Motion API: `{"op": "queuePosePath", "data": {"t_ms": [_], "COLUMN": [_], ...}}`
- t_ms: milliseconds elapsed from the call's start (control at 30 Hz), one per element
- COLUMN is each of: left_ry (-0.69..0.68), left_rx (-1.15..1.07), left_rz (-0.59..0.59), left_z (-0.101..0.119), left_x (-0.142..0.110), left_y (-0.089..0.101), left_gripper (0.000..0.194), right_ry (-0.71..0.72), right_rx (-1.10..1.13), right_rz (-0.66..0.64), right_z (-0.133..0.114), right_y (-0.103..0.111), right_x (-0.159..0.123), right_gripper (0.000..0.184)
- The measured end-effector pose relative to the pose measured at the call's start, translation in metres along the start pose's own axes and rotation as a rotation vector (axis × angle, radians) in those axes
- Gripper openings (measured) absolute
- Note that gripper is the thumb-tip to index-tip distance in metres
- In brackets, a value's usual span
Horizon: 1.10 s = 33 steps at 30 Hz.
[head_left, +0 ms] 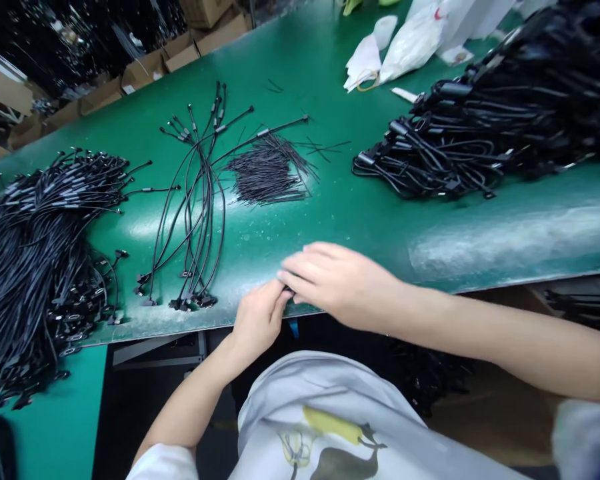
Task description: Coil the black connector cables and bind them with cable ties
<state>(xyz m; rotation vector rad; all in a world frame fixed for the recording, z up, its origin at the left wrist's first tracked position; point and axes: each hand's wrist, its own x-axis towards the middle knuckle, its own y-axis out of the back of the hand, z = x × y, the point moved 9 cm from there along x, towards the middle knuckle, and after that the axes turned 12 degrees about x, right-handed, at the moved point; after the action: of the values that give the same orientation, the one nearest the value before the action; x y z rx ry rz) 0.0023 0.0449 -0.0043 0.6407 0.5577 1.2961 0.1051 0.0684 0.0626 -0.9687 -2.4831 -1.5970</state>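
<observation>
My left hand (260, 313) is closed in a pinch at the front edge of the green table. My right hand (335, 280) meets it from the right, its fingers bent together and slightly blurred. Between the fingertips shows a small dark bit of something (289, 289), mostly hidden, so its kind cannot be made out. Beyond my left hand lies a loose bunch of black cables (205, 193) with plugs at both ends. Next to that bunch, ahead of my hands, is a pile of short thin black ties (267, 170).
A large heap of black cables (35, 260) covers the table's left end. Bundled, coiled cables (455, 140) are stacked on the right. White plastic bags (415, 47) lie at the back. Cardboard boxes (145, 70) line the far side of the green table (300, 73).
</observation>
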Motion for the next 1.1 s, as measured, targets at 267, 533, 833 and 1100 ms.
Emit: {"op": "queuePosePath", "data": {"t_ms": [267, 533, 833, 1100], "left_ry": [-0.219, 0.026, 0.253, 0.36], "left_rx": [0.458, 0.001, -0.595, -1.007], "left_rz": [-0.112, -0.267, -0.066, 0.093], "left_z": [0.011, -0.014, -0.04, -0.048], "left_x": [0.0, 0.015, 0.016, 0.017], "left_y": [-0.014, -0.022, -0.026, -0.018], "left_gripper": [0.031, 0.035, 0.035, 0.032], "right_ry": [-0.023, -0.141, -0.998, -0.944], "right_rx": [-0.092, 0.078, -0.344, -0.48], "right_rz": [-0.359, -0.482, -0.135, -0.072], "right_z": [0.02, 0.052, 0.286, 0.267], "right_y": [-0.055, -0.044, 0.094, 0.094], "right_x": [-0.012, 0.011, 0.056, 0.057], "right_gripper": [0.023, 0.021, 0.031, 0.03]}}
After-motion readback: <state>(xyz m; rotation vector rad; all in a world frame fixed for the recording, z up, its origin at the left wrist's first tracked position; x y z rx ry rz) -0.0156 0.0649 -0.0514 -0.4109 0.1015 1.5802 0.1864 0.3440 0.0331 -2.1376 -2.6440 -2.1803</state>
